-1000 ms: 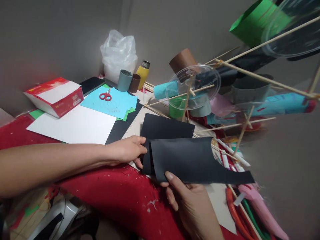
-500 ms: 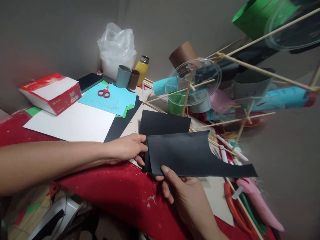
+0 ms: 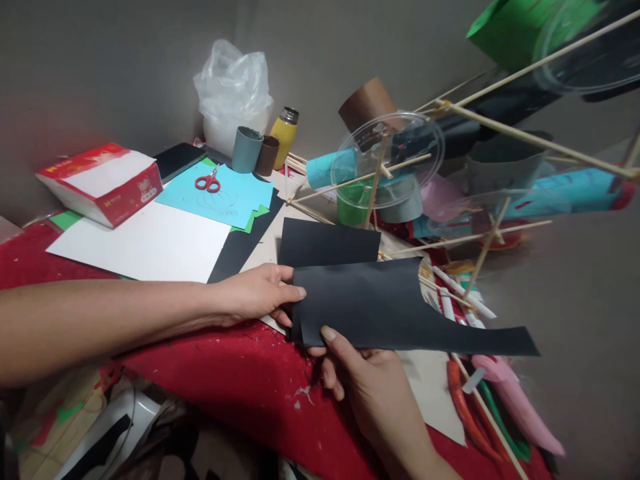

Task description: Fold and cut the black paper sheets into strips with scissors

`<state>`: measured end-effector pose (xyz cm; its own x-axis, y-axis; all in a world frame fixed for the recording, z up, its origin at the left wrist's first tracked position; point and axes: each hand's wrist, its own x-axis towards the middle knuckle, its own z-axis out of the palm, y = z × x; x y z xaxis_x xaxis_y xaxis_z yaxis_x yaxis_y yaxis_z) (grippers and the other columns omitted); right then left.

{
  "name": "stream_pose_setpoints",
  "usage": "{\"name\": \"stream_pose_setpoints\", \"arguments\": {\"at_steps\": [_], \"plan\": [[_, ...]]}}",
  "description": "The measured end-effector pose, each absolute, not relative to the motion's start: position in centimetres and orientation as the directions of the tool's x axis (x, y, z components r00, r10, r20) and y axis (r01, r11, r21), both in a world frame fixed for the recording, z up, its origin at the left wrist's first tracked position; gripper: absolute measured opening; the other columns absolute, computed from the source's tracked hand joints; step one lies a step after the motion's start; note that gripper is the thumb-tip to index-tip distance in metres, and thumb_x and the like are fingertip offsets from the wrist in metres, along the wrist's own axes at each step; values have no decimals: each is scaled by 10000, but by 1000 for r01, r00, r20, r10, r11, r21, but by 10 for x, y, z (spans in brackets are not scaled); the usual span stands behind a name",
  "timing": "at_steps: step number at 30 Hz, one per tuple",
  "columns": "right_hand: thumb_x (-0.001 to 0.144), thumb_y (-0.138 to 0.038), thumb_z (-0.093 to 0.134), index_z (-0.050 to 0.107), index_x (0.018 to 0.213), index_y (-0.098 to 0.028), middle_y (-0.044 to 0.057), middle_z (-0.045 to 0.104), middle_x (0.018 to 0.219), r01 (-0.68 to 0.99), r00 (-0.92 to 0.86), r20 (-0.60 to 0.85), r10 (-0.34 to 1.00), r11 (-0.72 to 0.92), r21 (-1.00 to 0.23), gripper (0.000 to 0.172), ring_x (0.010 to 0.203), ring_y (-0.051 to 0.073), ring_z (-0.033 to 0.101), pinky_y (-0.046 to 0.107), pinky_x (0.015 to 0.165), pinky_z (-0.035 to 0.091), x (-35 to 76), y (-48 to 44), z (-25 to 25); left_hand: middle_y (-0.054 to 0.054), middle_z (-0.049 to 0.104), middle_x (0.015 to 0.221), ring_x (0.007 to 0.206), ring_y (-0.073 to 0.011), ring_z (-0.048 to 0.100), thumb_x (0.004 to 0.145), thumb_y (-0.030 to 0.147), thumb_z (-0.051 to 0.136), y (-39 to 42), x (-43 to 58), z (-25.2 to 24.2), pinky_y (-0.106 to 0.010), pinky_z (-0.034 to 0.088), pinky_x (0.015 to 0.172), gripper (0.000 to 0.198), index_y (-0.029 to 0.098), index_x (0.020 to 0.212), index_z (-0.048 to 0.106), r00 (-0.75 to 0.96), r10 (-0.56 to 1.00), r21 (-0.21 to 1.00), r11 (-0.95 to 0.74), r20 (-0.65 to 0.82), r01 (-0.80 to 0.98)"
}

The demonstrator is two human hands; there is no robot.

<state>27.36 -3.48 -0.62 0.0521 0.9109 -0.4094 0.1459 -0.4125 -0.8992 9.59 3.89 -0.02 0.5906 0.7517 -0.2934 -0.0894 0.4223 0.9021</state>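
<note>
A sheet of black paper (image 3: 365,300) with a curved notch cut in its right end is held above the front edge of the table. My left hand (image 3: 263,293) pinches its left edge, thumb on top and fingers underneath. Along the lower edge, my right hand (image 3: 373,380) grips the sheet with the thumb on top; its other fingers are curled beneath. Part of another dark layer shows under the sheet's left end. Just behind lies a second black sheet (image 3: 330,243).
Red-handled scissors (image 3: 208,181) lie on blue paper (image 3: 220,200). A tissue box (image 3: 103,183) stands over white paper (image 3: 140,243). A yellow bottle (image 3: 285,139) is at the back. On the right, a wooden stick frame (image 3: 480,239) with plastic discs (image 3: 387,160) juts over the red-covered table (image 3: 225,367).
The notched black sheet has shifted slightly right and lies flatter at its left end. My left thumb has moved onto its top surface. My right hand keeps its grip.
</note>
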Motion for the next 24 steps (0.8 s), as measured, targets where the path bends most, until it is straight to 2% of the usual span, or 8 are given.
{"name": "stream_pose_setpoints", "arguments": {"at_steps": [5,14,24], "plan": [[750,-544,669,705,618,-107,19,550,381,148,44,-413,910,-415,-898,458,328,64,417,196,398,312,272,-35,-7,-48,660,731,606,-106,594,829,194,555,39,96,-3,-215,501,582,185,103,973,627,588,760,913,398,-275,-88],[779,-564,619,663,524,-123,-7,466,323,202,-76,-424,903,-402,-893,511,321,61,381,196,399,274,278,-36,-6,-34,677,696,535,-78,578,844,92,492,41,98,-1,-199,493,572,217,98,998,644,562,759,887,452,-328,-94],[757,-630,611,668,544,-133,-15,470,331,278,-53,-492,869,-460,-843,544,353,74,422,198,442,330,280,-37,-11,-27,666,654,528,-78,583,847,75,478,40,98,3,-194,481,572,220,98,993,640,550,748,853,508,-371,-116]]}}
